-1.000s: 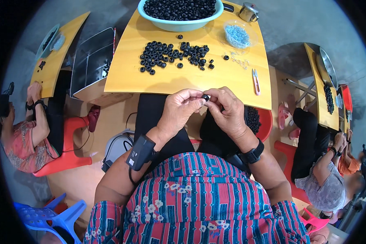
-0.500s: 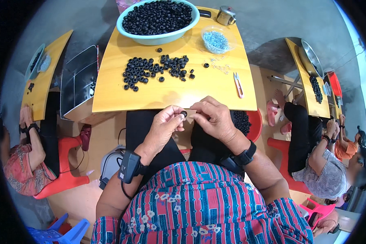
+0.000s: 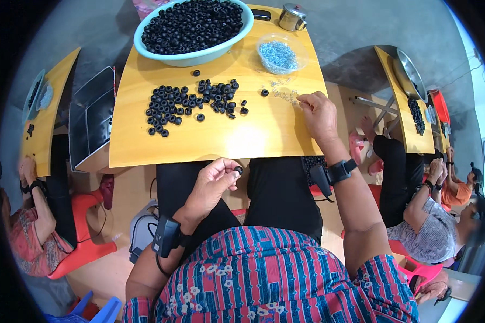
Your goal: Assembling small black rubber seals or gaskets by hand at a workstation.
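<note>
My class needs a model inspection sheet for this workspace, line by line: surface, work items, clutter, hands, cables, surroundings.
Surface: yellow tabletop, with glare near its front edge.
Work items: light-blue basin heaped with black beads; loose black beads on the tabletop; clear plastic tub of tiny bluish pieces; tiny clear pieces scattered nearby.
Clutter: lidded metal cup; black object, kind unclear.
Left hand: pinches one black bead.
Right hand: beside the scattered pieces; grip unclear.
Cables: black cable hanging by the left wrist device.
Surroundings: dark-lined box left of the tabletop; seated people at left and right.
</note>
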`<action>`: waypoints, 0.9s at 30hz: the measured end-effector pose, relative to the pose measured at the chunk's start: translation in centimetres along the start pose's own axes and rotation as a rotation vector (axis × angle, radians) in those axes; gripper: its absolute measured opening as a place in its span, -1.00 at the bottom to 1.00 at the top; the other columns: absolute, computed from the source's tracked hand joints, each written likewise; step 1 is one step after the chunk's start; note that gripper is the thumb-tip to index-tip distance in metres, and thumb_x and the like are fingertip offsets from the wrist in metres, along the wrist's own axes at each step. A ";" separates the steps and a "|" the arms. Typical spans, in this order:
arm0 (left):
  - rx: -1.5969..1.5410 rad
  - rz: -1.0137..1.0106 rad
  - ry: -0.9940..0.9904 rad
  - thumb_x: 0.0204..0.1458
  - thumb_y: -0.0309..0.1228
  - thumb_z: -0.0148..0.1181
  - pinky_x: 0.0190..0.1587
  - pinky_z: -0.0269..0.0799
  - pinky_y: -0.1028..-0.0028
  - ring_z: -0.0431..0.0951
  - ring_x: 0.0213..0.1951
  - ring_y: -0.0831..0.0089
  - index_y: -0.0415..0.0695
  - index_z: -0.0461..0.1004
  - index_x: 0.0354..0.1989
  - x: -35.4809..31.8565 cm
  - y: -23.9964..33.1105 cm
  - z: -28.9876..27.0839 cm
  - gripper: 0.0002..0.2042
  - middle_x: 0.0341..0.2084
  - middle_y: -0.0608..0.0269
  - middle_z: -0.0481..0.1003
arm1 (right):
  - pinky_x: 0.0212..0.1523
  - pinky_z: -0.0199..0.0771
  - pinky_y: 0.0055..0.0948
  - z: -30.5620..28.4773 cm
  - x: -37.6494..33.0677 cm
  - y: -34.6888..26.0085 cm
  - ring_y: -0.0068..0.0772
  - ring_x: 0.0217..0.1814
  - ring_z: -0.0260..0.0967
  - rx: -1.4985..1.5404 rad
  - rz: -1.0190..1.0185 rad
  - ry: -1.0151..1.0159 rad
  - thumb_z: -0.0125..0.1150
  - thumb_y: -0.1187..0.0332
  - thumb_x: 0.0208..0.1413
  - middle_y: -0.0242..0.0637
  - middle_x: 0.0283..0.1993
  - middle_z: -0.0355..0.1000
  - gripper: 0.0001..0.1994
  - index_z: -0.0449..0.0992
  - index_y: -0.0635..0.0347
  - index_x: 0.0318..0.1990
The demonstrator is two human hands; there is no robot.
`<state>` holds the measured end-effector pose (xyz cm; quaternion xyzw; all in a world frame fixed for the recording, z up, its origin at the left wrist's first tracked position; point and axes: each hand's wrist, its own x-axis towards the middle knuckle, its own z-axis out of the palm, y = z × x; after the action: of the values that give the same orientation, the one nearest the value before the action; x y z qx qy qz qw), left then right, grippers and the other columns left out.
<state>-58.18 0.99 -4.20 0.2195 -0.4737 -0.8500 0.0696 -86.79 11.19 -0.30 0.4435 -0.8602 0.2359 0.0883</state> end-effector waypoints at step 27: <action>-0.002 -0.005 -0.005 0.15 -0.38 0.04 -0.33 0.29 0.71 0.39 -0.41 0.69 -0.16 0.40 -0.17 -0.2 -0.1 0.2 -0.85 -0.48 0.45 0.40 | -0.25 0.41 -0.18 0.2 -0.8 -1.3 -0.06 -0.30 0.41 0.006 0.010 -0.159 0.10 0.30 -0.02 -0.15 -0.36 0.43 -0.86 0.59 0.04 -0.42</action>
<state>-58.06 1.27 -4.19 0.2184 -0.4726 -0.8512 0.0666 -85.23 11.01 -0.36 0.4566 -0.8660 0.2030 0.0172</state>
